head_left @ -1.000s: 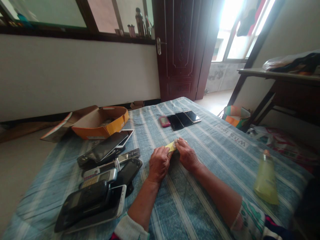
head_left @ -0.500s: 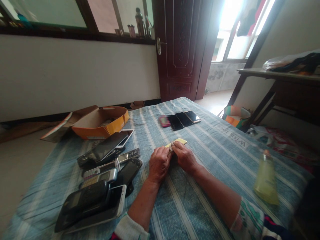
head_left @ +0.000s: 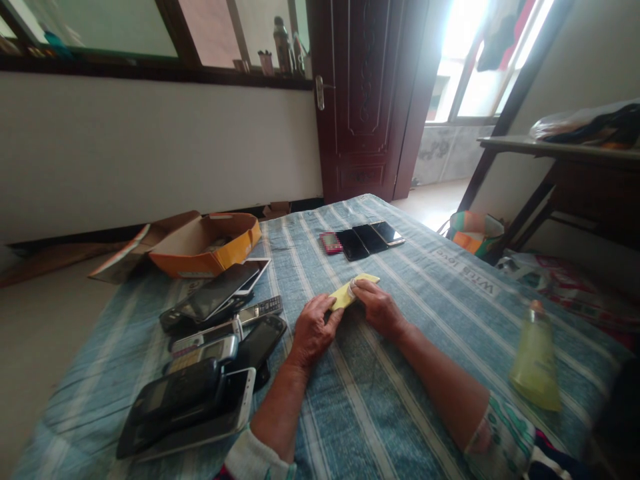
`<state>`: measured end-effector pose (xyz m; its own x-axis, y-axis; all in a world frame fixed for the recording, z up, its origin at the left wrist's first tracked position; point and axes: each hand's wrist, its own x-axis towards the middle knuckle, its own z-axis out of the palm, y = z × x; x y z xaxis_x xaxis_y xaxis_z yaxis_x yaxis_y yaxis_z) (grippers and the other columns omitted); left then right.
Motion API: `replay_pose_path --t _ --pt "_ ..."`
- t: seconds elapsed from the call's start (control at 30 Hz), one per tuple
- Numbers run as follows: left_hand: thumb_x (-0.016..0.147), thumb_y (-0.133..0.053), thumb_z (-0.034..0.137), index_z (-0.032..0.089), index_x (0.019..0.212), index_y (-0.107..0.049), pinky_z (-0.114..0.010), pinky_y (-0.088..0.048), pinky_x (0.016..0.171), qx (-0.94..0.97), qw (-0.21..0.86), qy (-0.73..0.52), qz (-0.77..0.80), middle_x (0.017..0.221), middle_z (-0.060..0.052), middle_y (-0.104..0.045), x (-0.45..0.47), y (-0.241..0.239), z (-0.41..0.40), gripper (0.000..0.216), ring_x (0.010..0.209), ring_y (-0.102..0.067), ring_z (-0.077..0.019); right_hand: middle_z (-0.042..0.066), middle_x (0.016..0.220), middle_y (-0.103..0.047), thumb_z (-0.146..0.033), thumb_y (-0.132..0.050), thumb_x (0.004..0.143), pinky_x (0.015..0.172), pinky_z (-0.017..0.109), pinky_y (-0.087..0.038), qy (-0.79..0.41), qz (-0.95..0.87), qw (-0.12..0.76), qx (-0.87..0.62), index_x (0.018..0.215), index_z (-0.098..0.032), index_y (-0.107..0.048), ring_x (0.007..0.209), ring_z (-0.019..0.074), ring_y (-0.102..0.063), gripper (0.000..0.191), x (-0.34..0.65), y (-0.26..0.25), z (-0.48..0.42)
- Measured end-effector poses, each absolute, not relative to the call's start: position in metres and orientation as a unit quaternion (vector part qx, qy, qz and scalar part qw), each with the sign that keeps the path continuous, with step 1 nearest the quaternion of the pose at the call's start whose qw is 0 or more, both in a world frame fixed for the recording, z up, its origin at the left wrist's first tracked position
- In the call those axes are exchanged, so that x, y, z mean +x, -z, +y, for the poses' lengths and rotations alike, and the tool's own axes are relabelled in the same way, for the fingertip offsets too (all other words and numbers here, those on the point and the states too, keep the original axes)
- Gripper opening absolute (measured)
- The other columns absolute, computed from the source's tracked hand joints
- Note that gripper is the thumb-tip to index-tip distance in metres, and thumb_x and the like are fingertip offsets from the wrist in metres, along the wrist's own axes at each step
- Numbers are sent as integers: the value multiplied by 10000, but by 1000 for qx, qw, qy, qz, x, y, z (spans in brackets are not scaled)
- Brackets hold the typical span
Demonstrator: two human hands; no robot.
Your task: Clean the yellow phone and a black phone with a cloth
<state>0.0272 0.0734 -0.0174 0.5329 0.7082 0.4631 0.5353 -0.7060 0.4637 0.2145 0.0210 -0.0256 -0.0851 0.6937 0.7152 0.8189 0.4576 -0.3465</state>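
Observation:
A flat, yellow, phone-shaped slab (head_left: 342, 296) lies at a slant over the middle of the striped cloth. My left hand (head_left: 316, 328) grips its near left end, thumb on one edge and fingers on the other. In my right hand (head_left: 381, 308) is a small white wad (head_left: 353, 287), pressed onto the slab's upper face; whether it is cloth or tissue I cannot tell. Beyond the hands, several dark-screened phones (head_left: 369, 239) lie side by side, with a small pink thing (head_left: 331, 243) at their left end.
To the left are piled old phones (head_left: 200, 393), including a keypad phone (head_left: 260, 309). Behind them stands an open orange cardboard box (head_left: 200, 264). A bottle of yellowish liquid (head_left: 536, 360) is on the striped cloth (head_left: 430, 293) at right. A dark red door (head_left: 367, 100) is at the back.
My right hand has slid the white wad away to the right along the yellow slab, parting from my left hand. More of the slab's yellow face now shows. The view has shifted slightly.

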Motion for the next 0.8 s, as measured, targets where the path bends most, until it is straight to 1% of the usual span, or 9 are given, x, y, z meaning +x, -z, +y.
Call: replay_pose_path --t 0.13,0.27,0.4,0.47,0.6,0.8 --pt "892 -552 334 199 1073 -656 -404 -501 960 870 128 -323 351 1142 -97 -677 29 15 72 249 1082 -622 -238 120 1117 -635 -53 -369 880 997 366 -481 76 -727 437 -524 1165 -158 -631 1126 210 -574 401 211 25 20" --pt "907 -519 294 195 1044 -644 -380 -507 920 878 132 -313 337 1076 -82 -686 31 8 69 210 1016 -627 -225 134 1117 -631 -71 -380 900 1002 363 -482 74 -733 431 -522 1127 -151 -644 1144 220 -564 357 189 21 16" --pt "916 -491 245 196 1038 -627 -359 -494 915 884 147 -301 326 1058 -67 -681 31 2 67 190 997 -617 -211 119 1114 -632 -87 -404 907 1030 380 -467 70 -728 436 -524 1104 -181 -652 1171 224 -549 330 170 21 14" --pt "923 -491 270 208 1026 -628 -354 -494 902 884 144 -296 332 1040 -56 -681 32 1 67 182 982 -618 -208 116 1126 -633 -79 -420 894 1040 392 -461 71 -728 432 -528 1131 -188 -647 1182 227 -545 345 171 23 15" --pt "927 -510 334 208 1015 -638 -357 -497 881 886 123 -287 343 1036 -58 -683 33 3 67 199 972 -621 -216 142 1167 -628 -46 -425 863 1049 417 -448 82 -719 426 -542 1172 -155 -638 1218 244 -521 391 191 27 21" --pt "896 -574 311 204 1031 -645 -361 -497 876 890 89 -285 345 1076 -74 -678 34 9 69 186 986 -619 -228 136 1152 -637 -3 -371 840 1052 425 -437 86 -675 443 -584 1125 -147 -653 1234 234 -502 427 215 32 28"
